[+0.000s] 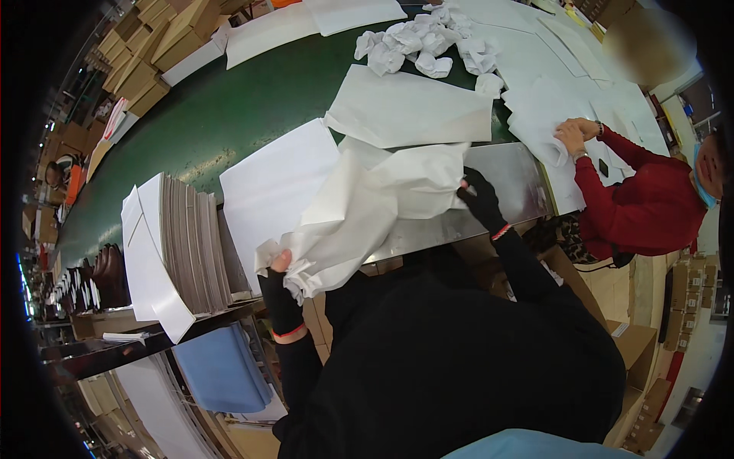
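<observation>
A crumpled sheet of white paper stretches between my two hands over the near edge of the table. My left hand, in a black fingerless glove, grips its lower left corner, where the paper is bunched. At the upper right edge my right hand, gloved alike, pinches the same sheet. Beneath it and to the left lies a smooth white sheet. Another creased sheet rests just beyond. Several balls of crumpled paper are heaped at the far side.
A tall stack of paper or card stands at the left on the green tabletop. Cardboard boxes line the far left. At the right, a person in red handles white paper. Blue material hangs below the table.
</observation>
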### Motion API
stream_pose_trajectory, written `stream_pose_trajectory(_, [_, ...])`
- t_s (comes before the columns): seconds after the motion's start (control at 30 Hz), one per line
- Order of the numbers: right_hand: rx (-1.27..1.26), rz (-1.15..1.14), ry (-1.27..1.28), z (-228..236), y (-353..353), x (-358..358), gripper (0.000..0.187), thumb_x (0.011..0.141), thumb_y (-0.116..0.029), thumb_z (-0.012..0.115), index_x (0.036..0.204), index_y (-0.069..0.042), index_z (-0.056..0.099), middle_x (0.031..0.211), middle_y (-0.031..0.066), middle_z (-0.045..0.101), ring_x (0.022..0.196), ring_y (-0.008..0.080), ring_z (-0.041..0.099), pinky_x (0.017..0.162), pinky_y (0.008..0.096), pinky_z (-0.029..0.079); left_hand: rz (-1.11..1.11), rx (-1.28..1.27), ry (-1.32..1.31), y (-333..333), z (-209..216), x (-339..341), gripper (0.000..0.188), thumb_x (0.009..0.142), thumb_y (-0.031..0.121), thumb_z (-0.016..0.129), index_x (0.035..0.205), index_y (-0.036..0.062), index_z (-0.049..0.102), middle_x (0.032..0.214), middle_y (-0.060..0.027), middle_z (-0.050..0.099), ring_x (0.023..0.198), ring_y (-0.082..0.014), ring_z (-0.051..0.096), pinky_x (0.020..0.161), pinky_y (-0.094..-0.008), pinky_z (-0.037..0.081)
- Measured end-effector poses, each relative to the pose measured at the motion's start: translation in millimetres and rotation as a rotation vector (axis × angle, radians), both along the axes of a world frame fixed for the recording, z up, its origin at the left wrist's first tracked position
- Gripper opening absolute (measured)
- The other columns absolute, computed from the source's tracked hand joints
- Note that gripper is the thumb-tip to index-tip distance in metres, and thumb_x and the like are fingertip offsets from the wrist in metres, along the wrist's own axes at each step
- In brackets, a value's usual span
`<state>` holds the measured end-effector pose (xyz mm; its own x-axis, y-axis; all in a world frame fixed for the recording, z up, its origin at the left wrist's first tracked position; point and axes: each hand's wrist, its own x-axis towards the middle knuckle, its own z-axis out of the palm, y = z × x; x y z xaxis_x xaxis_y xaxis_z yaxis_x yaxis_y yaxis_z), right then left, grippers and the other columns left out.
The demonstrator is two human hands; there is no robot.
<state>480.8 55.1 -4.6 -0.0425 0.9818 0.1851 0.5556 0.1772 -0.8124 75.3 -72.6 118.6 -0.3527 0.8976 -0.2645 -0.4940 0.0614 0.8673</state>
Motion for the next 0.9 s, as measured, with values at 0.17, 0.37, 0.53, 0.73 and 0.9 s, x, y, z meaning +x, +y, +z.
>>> stream_pose_trajectory(0.17, [0.091,0.422,0.447,95,-14,-68,0.031,0.084,-0.014,0.061,0.11,0.004,0.058,0.104,0.0051,0.061,0.088,0.0133,0.058,0.084,0.029,0.047,-0.138,0.144,-0.156,12,10,19,0.061,0.073,0.03,0.07,0.122,0.0026,0.046,0.115,-0.0097,0.053,0.108,-0.0227,0.054,0.091,-0.0342,0.045])
stream_pose_trajectory(0.37, [-0.23,0.893,0.554,163,-35,-165,0.032,0.079,-0.019,0.07,0.103,-0.001,0.058,0.094,0.0061,0.061,0.086,0.0145,0.059,0.079,0.0296,0.047,-0.541,0.134,0.375,9,-34,26,0.086,0.074,0.042,0.072,0.14,0.0034,0.033,0.134,-0.014,0.043,0.119,-0.0244,0.046,0.097,-0.039,0.042])
stream_pose_trajectory(0.53, [0.343,0.508,0.283,192,-43,-161,0.095,0.065,-0.033,0.085,0.136,0.002,0.033,0.123,0.017,0.051,0.114,0.0281,0.051,0.098,0.0364,0.04,-0.408,0.237,-0.529,15,-27,-5,0.055,0.079,0.033,0.066,0.121,0.0028,0.047,0.115,-0.0133,0.055,0.103,-0.0282,0.057,0.083,-0.0427,0.05])
stream_pose_trajectory(0.73, [-0.228,0.744,0.633,159,-41,-183,0.066,0.084,-0.026,0.069,0.138,-0.003,0.039,0.124,0.0123,0.056,0.114,0.0212,0.053,0.098,0.0364,0.042,-0.143,0.227,0.408,7,-15,17,0.034,0.083,0.014,0.063,0.113,0.0016,0.055,0.109,-0.0126,0.06,0.097,-0.0215,0.06,0.085,-0.0331,0.048])
stream_pose_trajectory(0.9, [-0.428,0.746,1.105,154,-33,-218,0.056,0.092,-0.022,0.06,0.139,-0.003,0.035,0.129,0.0079,0.05,0.113,0.0156,0.05,0.097,0.0337,0.043,-0.286,0.31,0.791,22,0,11,0.042,0.079,0.004,0.071,0.119,0.003,0.057,0.114,-0.0076,0.06,0.103,-0.0185,0.057,0.093,-0.0329,0.045])
